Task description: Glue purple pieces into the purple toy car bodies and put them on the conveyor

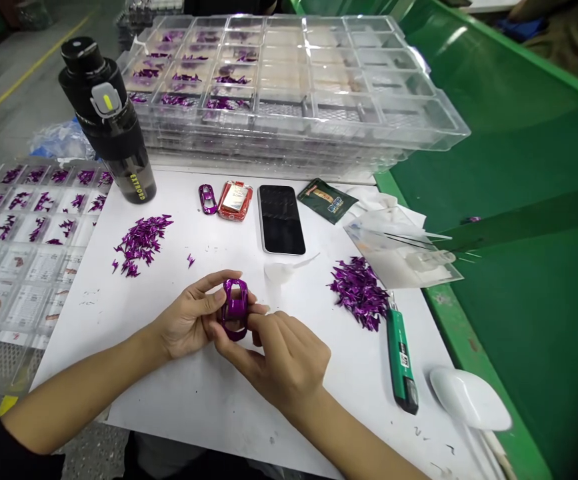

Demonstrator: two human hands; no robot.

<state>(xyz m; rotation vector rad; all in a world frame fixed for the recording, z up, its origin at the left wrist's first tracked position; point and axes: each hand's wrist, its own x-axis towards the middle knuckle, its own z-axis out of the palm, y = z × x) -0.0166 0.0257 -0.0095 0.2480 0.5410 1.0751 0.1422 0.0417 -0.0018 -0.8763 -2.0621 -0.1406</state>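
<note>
And here we are above the near half of the table [169,400], where one purple car shell [236,308] is up in both hands, nearer the near edge than the far one. The left hand [189,323] has thumb and fingers gripping its left side; the right hand [291,363] pinches its lower end, though whether a small piece hides in there I cannot tell. I'd call this a close handling step, fine finger work on the shell; the next move calls for a steady left grip and light pressure from the right. Now the count! Two heaps of purple pieces, too jumbled to number: the left heap [142,243] towards the left edge, the right heap [359,292] towards the right, plus one loose piece [191,261] off the left heap. Along the far edge, one small car [207,199], one red packet [235,200] just beside it, one phone [281,220], one dark green packet [327,200]. One bottle [119,143] stands at the far left corner. Down the right edge, one green cutter [401,363] and one white scoop [469,398]. Beyond the far edge, one stack of clear trays [439,137], its layers too blurred to count.
</note>
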